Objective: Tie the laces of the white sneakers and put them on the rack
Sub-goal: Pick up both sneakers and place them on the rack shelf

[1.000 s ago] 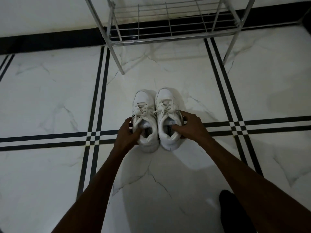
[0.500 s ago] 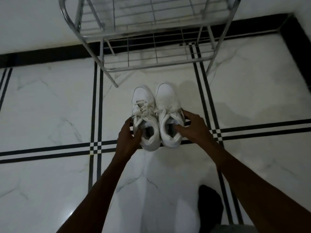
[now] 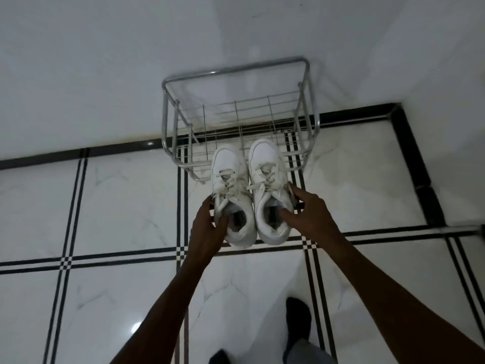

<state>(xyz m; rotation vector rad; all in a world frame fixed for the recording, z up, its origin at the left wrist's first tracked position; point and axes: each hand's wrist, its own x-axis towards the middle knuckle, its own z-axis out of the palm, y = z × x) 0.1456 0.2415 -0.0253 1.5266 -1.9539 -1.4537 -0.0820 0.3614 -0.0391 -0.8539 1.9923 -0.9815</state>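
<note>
Gripping one white sneaker per hand, left grip, right grip, wire rack just ahead, wall behind

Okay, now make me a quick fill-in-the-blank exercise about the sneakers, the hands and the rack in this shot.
1. Each hand holds one white ____.
2. The left hand grips the left sneaker with its thumb inside the ____.
3. The sneakers' toes point toward the metal ____.
4. The floor tiles are white with ____ lines.

Missing words: sneaker; opening; rack; black
</note>
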